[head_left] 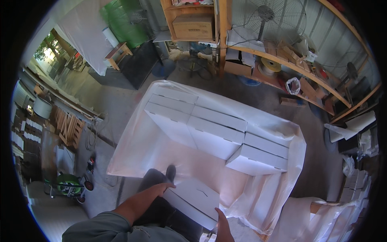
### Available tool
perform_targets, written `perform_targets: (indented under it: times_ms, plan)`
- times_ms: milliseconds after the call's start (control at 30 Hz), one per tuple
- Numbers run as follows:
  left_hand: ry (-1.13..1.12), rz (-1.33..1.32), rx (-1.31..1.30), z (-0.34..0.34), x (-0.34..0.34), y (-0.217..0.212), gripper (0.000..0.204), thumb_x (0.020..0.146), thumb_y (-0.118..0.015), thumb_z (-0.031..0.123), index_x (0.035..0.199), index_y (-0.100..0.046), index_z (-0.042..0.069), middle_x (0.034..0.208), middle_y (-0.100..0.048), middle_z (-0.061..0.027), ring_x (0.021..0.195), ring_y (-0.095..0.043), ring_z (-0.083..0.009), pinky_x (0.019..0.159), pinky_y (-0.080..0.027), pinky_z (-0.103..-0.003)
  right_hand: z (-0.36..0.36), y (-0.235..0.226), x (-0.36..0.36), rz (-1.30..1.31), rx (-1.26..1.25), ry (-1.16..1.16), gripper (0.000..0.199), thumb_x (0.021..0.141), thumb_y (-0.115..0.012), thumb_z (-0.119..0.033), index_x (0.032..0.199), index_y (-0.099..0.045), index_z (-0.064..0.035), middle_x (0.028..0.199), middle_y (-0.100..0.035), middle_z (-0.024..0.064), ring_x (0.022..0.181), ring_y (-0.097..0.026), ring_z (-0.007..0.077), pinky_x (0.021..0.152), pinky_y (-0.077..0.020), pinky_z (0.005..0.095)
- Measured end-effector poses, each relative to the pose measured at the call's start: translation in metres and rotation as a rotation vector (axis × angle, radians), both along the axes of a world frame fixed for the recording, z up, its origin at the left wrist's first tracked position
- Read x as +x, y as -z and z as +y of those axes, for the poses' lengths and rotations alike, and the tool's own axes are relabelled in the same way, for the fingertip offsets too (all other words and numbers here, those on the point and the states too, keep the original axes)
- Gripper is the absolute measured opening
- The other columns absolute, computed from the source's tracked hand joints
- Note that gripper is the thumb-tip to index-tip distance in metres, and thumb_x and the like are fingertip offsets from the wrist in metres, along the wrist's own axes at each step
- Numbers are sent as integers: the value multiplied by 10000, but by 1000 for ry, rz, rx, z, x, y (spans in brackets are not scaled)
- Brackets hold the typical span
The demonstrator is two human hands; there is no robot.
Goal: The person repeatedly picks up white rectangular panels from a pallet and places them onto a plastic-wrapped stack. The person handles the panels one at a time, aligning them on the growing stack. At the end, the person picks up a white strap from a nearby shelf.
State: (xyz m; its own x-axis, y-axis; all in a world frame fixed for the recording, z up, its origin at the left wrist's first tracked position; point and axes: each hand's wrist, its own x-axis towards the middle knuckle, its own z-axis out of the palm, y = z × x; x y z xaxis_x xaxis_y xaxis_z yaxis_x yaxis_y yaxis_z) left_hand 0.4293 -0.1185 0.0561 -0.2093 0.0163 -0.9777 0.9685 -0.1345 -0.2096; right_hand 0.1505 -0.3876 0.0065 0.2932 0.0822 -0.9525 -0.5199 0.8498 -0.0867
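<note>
My left hand (164, 188) grips the far left corner of a white cardboard box (197, 195), and my right hand (221, 222) holds its right end. The box hangs tilted in front of my legs, at the near side of a large container (130, 141) lined with translucent plastic sheeting. A dark seam runs along the held box; I cannot tell whether it is one box or two together. Several similar white boxes (215, 137) stand in a row along the container's far side, their narrow tops up. My right fingers are mostly hidden behind the box.
Loose plastic sheeting (322, 222) covers something at the lower right. A wooden shelf (290, 60) with a cable spool (269, 66) stands behind, near a large fan (266, 14). A green-wheeled cart (67, 183) and a wooden pallet (69, 128) are at left.
</note>
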Motion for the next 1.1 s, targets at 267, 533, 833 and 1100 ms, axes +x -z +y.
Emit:
perform_targets:
  times_ms: [267, 533, 833, 1100]
  plan:
    - [459, 17, -374, 5, 13, 82, 438, 912, -483, 364, 1162, -551, 11, 1029, -641, -127, 920, -629, -236, 839, -497, -368, -2, 9, 17, 113, 76, -231, 505, 951, -432, -377, 1265, -469, 17, 1166, -587, 149, 1038, -590, 260, 890, -477, 392]
    - [47, 135, -391, 0, 1, 113, 406, 937, -408, 314, 1116, -561, -18, 1012, -637, -141, 910, -626, -242, 804, -496, -366, 4, -16, 53, 332, -25, -499, 616, 903, -505, -489, 1262, -521, 11, 1198, -594, 128, 1079, -561, 226, 956, -401, 302]
    - [-89, 79, -545, -7, 90, 43, 384, 956, -363, 299, 1081, -564, -4, 951, -624, -130, 849, -613, -227, 811, -486, -357, -22, -20, 125, 288, -54, -624, 582, 927, -470, -453, 1282, -504, 8, 1185, -597, 137, 1072, -561, 221, 958, -395, 302]
    - [-96, -102, -509, -21, 128, 19, 406, 967, -343, 318, 1082, -574, 5, 958, -622, -102, 900, -599, -192, 811, -477, -330, -47, 3, 157, 247, -291, -808, 661, 887, -509, -522, 1255, -528, 27, 1167, -598, 151, 1066, -551, 229, 949, -391, 313]
